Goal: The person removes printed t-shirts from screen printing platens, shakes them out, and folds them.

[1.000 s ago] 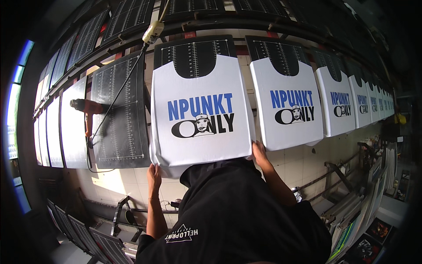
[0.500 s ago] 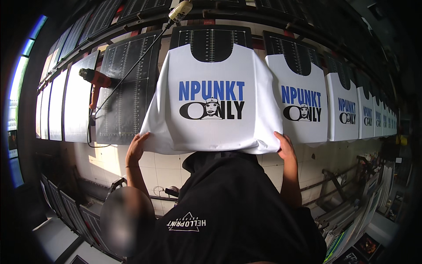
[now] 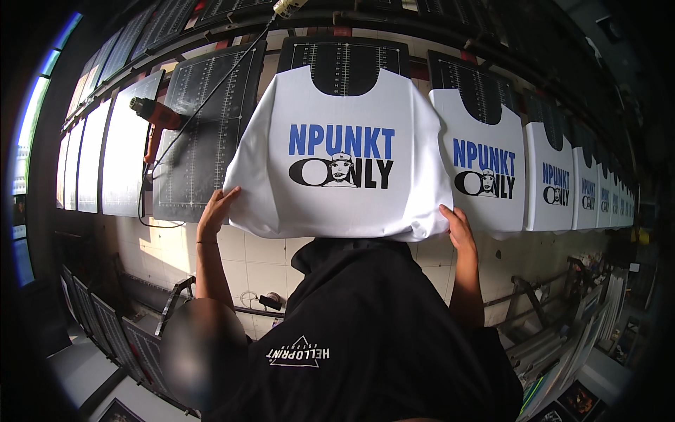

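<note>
A white shirt panel (image 3: 341, 214) with a scooped neckline lies over a black gridded board (image 3: 340, 53) in front of me. Its print is blue lettering above black lettering, with a drawn face in a cap. My left hand (image 3: 217, 209) pinches the panel's near left edge, thumb on top. At the near right corner, my right hand (image 3: 458, 226) grips the cloth in the same way. Slack folds run down both sides of the panel, and its near edge hangs close to my black shirt (image 3: 365, 316).
An orange-and-black heat gun (image 3: 155, 116) rests on the bare gridded board (image 3: 204, 141) at left, its cord (image 3: 211, 105) crossing that board. More printed white panels (image 3: 485, 204) line the boards to the right. Behind runs a dark rail (image 3: 232, 28). Racks of frames (image 3: 562, 330) stand lower right.
My left hand has shifted slightly up along the panel's left edge. My right hand keeps its grip at the right corner. The view has moved a little.
</note>
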The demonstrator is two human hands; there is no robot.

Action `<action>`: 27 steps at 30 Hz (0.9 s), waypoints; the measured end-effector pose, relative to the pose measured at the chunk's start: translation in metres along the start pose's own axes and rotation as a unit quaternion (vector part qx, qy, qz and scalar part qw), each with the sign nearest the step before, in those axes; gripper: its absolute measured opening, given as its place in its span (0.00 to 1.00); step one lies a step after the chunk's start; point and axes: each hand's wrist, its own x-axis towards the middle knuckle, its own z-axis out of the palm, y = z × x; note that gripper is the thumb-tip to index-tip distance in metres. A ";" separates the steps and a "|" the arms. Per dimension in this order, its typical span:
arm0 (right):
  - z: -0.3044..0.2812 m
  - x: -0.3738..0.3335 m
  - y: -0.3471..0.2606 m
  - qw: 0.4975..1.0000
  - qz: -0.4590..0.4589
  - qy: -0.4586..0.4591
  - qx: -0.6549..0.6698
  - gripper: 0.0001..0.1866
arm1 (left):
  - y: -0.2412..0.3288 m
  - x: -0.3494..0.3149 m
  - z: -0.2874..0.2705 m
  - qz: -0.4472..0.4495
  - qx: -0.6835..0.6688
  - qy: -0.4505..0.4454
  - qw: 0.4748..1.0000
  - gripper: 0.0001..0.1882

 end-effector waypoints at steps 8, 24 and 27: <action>0.031 0.050 -0.144 0.976 -0.118 -0.016 0.182 0.10 | 0.113 0.030 -0.016 0.157 -0.264 -0.127 0.943 0.14; -0.120 0.000 -0.355 0.924 -0.329 -0.033 0.194 0.23 | 0.298 -0.069 -0.010 0.390 -0.295 0.038 0.871 0.14; -0.125 -0.045 -0.367 0.917 -0.361 0.044 0.163 0.22 | 0.301 -0.082 -0.010 0.393 -0.339 -0.007 0.855 0.13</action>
